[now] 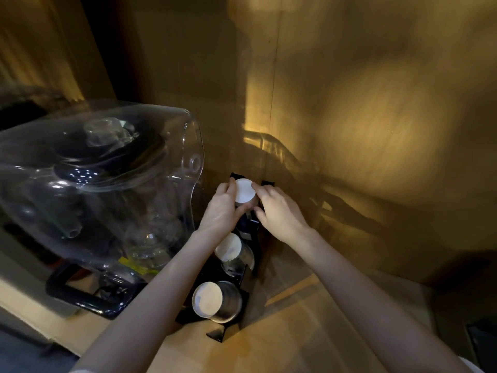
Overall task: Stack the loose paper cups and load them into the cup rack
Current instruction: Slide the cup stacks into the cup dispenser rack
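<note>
A black cup rack (252, 246) stands on the wooden counter against the wall, with three slots in a row running away from me. A stack of paper cups (244, 191), white bottom up, sits at the rack's far slot. My left hand (224, 208) grips its left side and my right hand (279, 211) grips its right side. A second cup stack (228, 247) fills the middle slot, partly hidden by my left wrist. A third stack (208, 300) fills the near slot.
A large clear plastic blender cover (102, 168) on a black base (80, 294) stands close to the left of the rack. Wooden wall panels (349, 130) rise right behind it. Bare wooden counter (309, 332) lies to the right front.
</note>
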